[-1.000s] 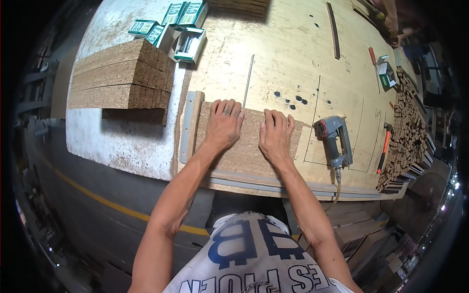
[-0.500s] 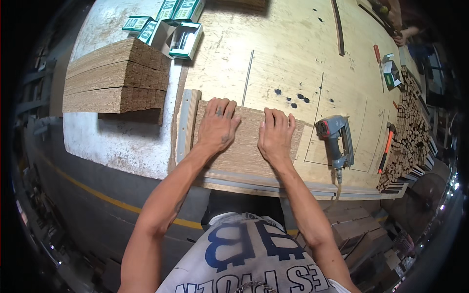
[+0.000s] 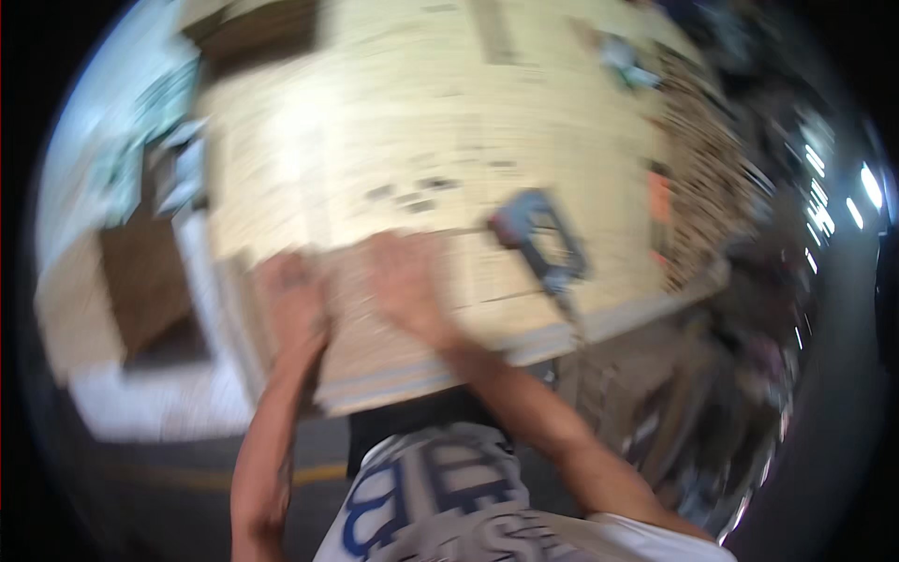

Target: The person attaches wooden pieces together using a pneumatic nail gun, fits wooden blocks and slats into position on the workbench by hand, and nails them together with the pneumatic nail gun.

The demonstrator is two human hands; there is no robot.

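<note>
A brown, wood-grained board [image 3: 354,342] lies on the workbench near its front edge. Both my hands rest on it, palms down, blurred by motion. My left hand [image 3: 298,304] lies on the board's left part, close to a raised wooden strip [image 3: 240,323]. Toward the board's right part, my right hand [image 3: 408,286] lies flat with its fingers pointing to the far side. Neither hand is wrapped around anything. To the right of my right hand, a grey-blue air nail gun [image 3: 532,232] lies on its side on the bench, its hose running off the front edge.
At left stands a stack of brown boards [image 3: 145,272], with green and white boxes [image 3: 169,103] behind it. Another brown stack [image 3: 267,33] is at the far left. Rightward lie an orange-handled tool [image 3: 660,211], a pile of small wood sticks [image 3: 702,178] and a small box [image 3: 626,64].
The whole view has swung, so bench, board and nail gun now appear further left and tilted, and everything is smeared. My hands are still on the board.
</note>
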